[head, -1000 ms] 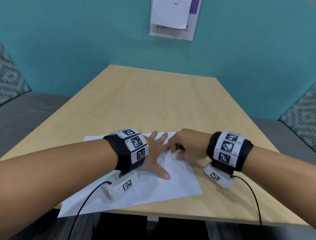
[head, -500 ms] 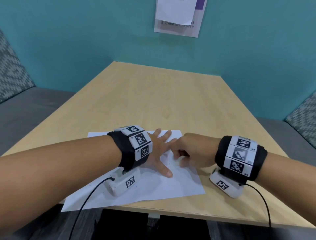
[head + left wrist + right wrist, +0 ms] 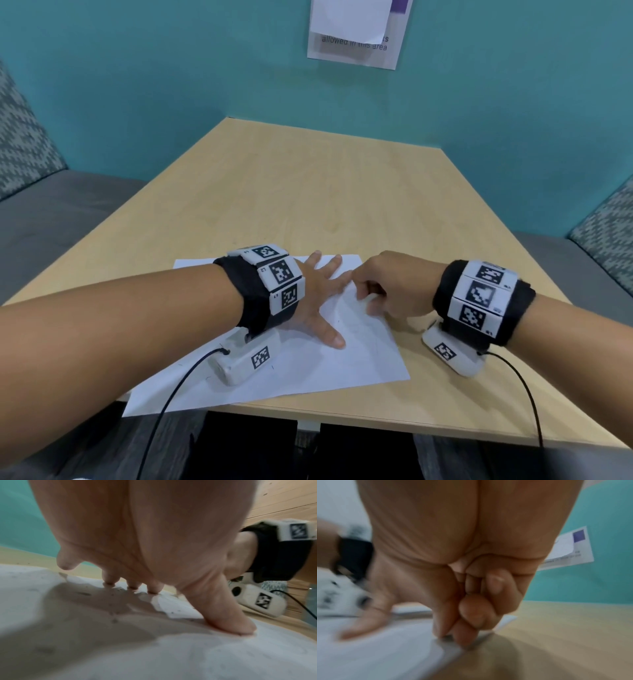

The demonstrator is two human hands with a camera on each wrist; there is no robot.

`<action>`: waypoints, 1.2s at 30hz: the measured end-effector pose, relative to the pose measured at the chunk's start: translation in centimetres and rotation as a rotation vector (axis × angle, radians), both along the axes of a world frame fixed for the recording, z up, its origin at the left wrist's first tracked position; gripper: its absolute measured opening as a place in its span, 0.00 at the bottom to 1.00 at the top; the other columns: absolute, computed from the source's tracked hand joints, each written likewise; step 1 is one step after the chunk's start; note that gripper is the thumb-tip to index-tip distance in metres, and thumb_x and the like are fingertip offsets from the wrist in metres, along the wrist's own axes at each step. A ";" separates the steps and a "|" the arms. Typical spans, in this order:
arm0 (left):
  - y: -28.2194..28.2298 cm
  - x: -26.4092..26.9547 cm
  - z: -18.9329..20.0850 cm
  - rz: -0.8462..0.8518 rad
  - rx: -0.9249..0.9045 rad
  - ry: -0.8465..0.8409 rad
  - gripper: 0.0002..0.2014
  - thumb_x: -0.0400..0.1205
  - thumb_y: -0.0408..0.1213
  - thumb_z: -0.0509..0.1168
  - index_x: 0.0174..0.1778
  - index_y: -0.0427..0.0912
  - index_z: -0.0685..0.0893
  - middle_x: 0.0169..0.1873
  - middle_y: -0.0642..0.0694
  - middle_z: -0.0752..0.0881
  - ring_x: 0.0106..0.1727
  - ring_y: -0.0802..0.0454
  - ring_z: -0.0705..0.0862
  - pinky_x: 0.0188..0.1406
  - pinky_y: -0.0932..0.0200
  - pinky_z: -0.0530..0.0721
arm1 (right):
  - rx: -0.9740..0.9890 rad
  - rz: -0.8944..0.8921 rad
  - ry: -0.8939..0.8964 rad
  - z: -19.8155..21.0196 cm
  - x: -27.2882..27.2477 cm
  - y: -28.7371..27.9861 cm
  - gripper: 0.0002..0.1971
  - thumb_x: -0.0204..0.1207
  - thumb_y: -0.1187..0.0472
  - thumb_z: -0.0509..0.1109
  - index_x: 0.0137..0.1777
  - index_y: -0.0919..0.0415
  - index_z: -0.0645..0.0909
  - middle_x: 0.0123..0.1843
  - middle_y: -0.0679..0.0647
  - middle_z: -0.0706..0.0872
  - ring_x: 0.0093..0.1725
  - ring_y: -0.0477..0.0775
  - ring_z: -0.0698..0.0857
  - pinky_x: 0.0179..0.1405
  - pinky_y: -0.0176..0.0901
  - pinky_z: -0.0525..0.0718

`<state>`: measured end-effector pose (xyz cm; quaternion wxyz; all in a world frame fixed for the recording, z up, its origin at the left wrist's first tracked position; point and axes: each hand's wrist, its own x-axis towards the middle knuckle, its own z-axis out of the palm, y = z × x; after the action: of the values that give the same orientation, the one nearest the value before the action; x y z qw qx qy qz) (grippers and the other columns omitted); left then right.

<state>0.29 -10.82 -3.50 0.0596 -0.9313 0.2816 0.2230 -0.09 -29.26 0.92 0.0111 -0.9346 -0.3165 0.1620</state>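
Observation:
A white sheet of paper [image 3: 308, 370] lies at the near edge of a light wooden table [image 3: 308, 192]. My left hand [image 3: 318, 294] lies flat on the paper with its fingers spread, and the fingertips [image 3: 231, 622] press down on the sheet [image 3: 171, 655]. My right hand [image 3: 387, 291] is curled at the paper's right edge. In the right wrist view its thumb and forefinger [image 3: 462, 635] pinch that edge of the paper [image 3: 385, 649], which lifts slightly. The view is blurred.
Grey bench seats with patterned cushions [image 3: 24, 144] flank the table on both sides. A teal wall with a printed notice [image 3: 356, 34] stands behind it. Black cables [image 3: 171, 394] run from the wrist cameras over the table's near edge.
The head view has shifted a little. My left hand stays flat on the paper and my right hand stays curled at its right edge, its wrist drifting slightly right.

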 end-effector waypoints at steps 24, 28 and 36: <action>1.8 -1.4 1.5 -0.012 0.050 0.013 0.58 0.73 0.73 0.65 0.86 0.59 0.33 0.87 0.50 0.33 0.87 0.40 0.36 0.80 0.25 0.51 | 0.052 -0.051 -0.018 -0.6 0.6 1.6 0.06 0.73 0.58 0.74 0.47 0.52 0.81 0.36 0.44 0.81 0.40 0.53 0.80 0.39 0.40 0.78; 2.0 -1.3 0.9 -0.008 -0.010 0.036 0.56 0.73 0.71 0.67 0.86 0.62 0.37 0.86 0.48 0.32 0.86 0.36 0.34 0.78 0.25 0.46 | 0.088 0.086 0.104 -0.8 -2.3 2.9 0.11 0.73 0.62 0.72 0.40 0.45 0.75 0.33 0.38 0.77 0.33 0.41 0.77 0.35 0.32 0.74; 2.1 -1.7 1.1 0.003 -0.020 0.028 0.53 0.73 0.72 0.66 0.86 0.65 0.41 0.86 0.49 0.32 0.86 0.36 0.33 0.78 0.24 0.45 | 0.030 0.059 0.022 -0.2 -0.6 3.3 0.04 0.73 0.62 0.70 0.44 0.53 0.79 0.40 0.49 0.84 0.39 0.51 0.79 0.39 0.42 0.76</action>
<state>-1.38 -8.74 -2.39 0.0462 -0.9291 0.2833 0.2333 -0.72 -25.92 0.69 0.0240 -0.9228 -0.3461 0.1676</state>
